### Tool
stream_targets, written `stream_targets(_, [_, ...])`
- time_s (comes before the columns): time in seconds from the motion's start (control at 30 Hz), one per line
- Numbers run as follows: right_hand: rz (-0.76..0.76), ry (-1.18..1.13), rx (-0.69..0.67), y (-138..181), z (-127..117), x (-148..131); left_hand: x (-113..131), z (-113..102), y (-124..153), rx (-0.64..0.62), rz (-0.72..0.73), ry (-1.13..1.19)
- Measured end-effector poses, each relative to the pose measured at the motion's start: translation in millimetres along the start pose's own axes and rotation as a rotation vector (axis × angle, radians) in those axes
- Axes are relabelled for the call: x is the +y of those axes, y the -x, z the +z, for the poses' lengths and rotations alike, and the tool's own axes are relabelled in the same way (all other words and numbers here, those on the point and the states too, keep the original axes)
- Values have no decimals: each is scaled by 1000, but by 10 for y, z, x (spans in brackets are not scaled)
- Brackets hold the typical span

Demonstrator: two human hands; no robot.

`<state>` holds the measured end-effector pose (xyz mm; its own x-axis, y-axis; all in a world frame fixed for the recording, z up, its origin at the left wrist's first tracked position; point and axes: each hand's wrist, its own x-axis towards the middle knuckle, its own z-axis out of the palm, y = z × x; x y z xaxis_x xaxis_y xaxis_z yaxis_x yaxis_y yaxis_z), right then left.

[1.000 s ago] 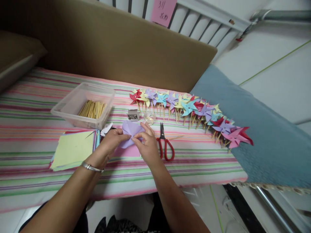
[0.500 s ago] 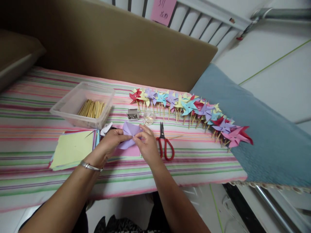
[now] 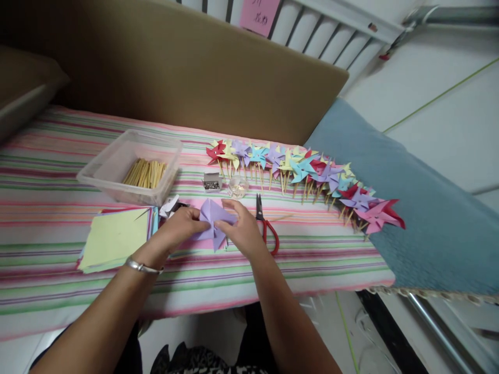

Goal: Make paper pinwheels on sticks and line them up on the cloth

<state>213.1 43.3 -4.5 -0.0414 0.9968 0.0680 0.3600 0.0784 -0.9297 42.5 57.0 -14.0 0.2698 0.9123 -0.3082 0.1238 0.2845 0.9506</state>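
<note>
Between my two hands is a purple paper pinwheel (image 3: 211, 215), its folded blades drawn in toward the middle. My left hand (image 3: 184, 223) pinches it from the left, thumb near the centre. From the right, my right hand (image 3: 242, 227) grips a blade, with its fingertips partly behind the paper. Under the pinwheel lies a sheet of pink paper (image 3: 223, 244). Red-handled scissors (image 3: 270, 236) rest just right of my right hand. Past my hands stand a small box of metal pins (image 3: 212, 183) and a round clear dish (image 3: 237, 187).
A clear plastic bin (image 3: 117, 179) holds wooden sticks (image 3: 146, 173). A stack of coloured paper (image 3: 117, 240) lies at left on the striped cloth (image 3: 296, 275). Finished pinwheels (image 3: 302, 169) line the back right. A brown board (image 3: 195, 72) stands behind.
The purple paper has turned in my hands, and its separate pointed blades now show. My right hand has shifted slightly right, covering part of the scissors' handle.
</note>
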Motion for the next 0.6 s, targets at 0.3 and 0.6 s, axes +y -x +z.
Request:
stream_targets(0.3, [127, -202, -247, -16, -83, 52, 7, 42, 25, -191, -16, 32])
stream_targets(0.6, [117, -102, -282, -10, -62, -23, -7, 60, 11, -183, 18, 11])
